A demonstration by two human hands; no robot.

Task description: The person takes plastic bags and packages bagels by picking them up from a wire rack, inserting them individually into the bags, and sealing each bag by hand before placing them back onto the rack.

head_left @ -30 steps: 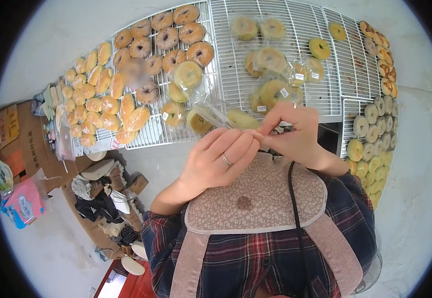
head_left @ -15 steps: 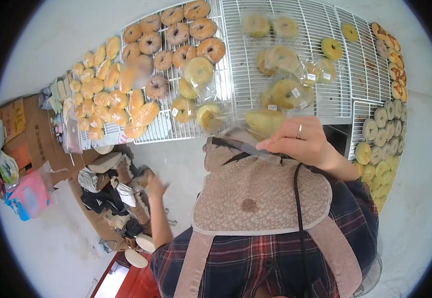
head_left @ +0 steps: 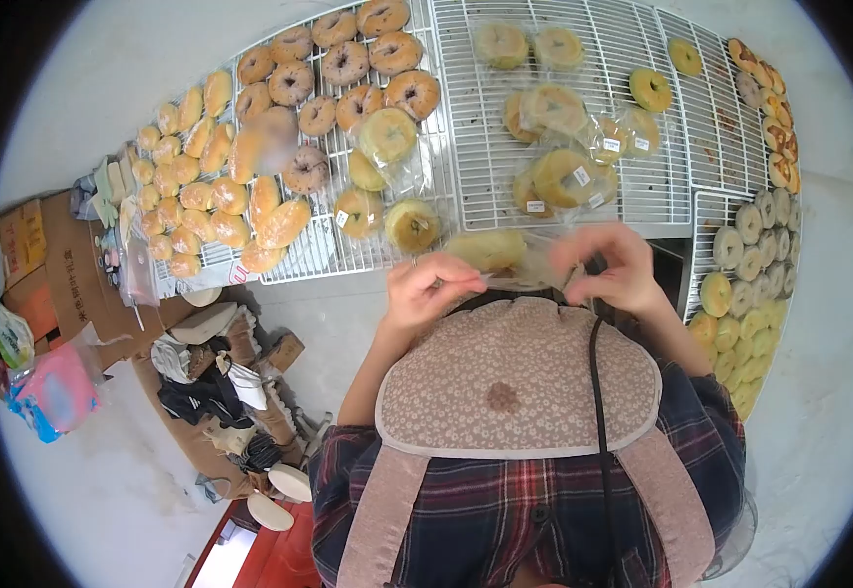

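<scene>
My left hand is in a pinch, thumb against forefinger, on the edge of a clear plastic bag. On the bag's other side, my right hand, slightly blurred, curls its fingers closed on the plastic. A pale yellow-green bagel shows at the bag, just above my left fingertips; whether it lies fully inside I cannot tell. Both hands are in front of my apron, near the rack's front edge. Just beyond them sit a bagged bagel and a stack of labelled bagged bagels.
Wire racks hold brown bagels, oblong rolls and, at right, pale bagels. Lower left are a cardboard box, a pink bag and a pile of clothes and shoes.
My left hand has risen from low on the left to the bag and pinches it. My right hand has shifted slightly right. The bagel at the bag has moved left.
</scene>
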